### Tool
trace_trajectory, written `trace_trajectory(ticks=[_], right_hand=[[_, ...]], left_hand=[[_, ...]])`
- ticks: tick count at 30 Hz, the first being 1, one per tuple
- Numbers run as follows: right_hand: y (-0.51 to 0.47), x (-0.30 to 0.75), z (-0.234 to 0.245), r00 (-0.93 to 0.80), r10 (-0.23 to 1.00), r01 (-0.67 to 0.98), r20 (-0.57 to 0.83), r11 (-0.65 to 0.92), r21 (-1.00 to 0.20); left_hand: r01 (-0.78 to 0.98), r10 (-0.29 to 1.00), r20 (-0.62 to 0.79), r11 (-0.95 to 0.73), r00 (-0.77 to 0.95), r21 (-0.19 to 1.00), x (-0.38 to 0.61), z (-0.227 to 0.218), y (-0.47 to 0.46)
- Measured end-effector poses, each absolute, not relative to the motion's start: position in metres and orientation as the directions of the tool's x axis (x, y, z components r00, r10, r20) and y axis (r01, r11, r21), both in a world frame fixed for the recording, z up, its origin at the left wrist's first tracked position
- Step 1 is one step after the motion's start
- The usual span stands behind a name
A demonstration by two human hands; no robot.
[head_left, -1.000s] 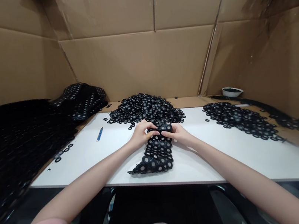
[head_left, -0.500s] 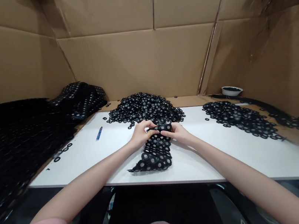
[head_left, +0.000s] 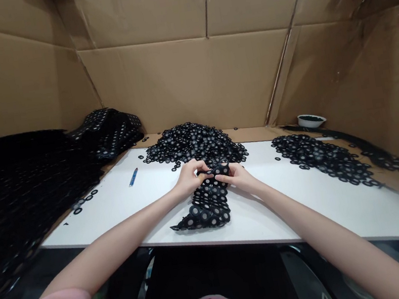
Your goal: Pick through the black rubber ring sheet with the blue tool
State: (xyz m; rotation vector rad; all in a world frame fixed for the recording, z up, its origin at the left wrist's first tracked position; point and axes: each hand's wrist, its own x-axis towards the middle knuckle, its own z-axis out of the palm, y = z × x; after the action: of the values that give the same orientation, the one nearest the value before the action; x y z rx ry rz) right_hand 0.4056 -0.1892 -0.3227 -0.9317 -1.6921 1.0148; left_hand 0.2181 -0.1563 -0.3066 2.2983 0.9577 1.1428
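Note:
A black sheet of joined rings (head_left: pixel 210 200), dotted with pale round centres, hangs from my fingers, and its lower end rests on the white tabletop (head_left: pixel 262 215). My left hand (head_left: pixel 190 177) pinches its upper edge between thumb and fingers. At the right end of that edge, my right hand (head_left: pixel 239 176) grips the same sheet, thumb toward me. Just behind my hands lies a heap of loose black rings (head_left: pixel 193 143). The exact spot between the fingertips is partly hidden.
To the right is a second pile of black rings (head_left: pixel 320 156), with a white bowl (head_left: pixel 311 121) of dark bits behind it. A blue pencil-shaped tool (head_left: pixel 133 177) lies left. Black ring sheets (head_left: pixel 22 191) are stacked at far left. Cardboard walls (head_left: pixel 182 82) surround the table.
Both hands stay on the sheet at nearly the same place. The held upper edge has tilted slightly; the whole view has shifted a little.

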Motion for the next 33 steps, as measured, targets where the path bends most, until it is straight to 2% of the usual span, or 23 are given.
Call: trace_trajectory(ticks=[11, 24, 33], right_hand=[[-0.1914, 0.4077, -0.3204, -0.282, 0.899, 0.158, 0.335, 0.388, -0.908], [-0.1912, 0.4077, -0.3204, -0.271, 0.910, 0.155, 0.313, 0.362, -0.919], [-0.1911, 0.4080, -0.3197, -0.272, 0.910, 0.158, 0.314, 0.364, -0.918]], left_hand=[[0.320, 0.747, 0.511, -0.653, 0.426, 0.687, 0.2150, -0.3048, -0.1521], [0.361, 0.697, 0.576, -0.716, 0.427, 0.598, 0.2150, -0.3010, -0.1560], [0.268, 0.749, 0.518, -0.643, 0.414, 0.717, 0.2166, -0.3059, -0.1534]])
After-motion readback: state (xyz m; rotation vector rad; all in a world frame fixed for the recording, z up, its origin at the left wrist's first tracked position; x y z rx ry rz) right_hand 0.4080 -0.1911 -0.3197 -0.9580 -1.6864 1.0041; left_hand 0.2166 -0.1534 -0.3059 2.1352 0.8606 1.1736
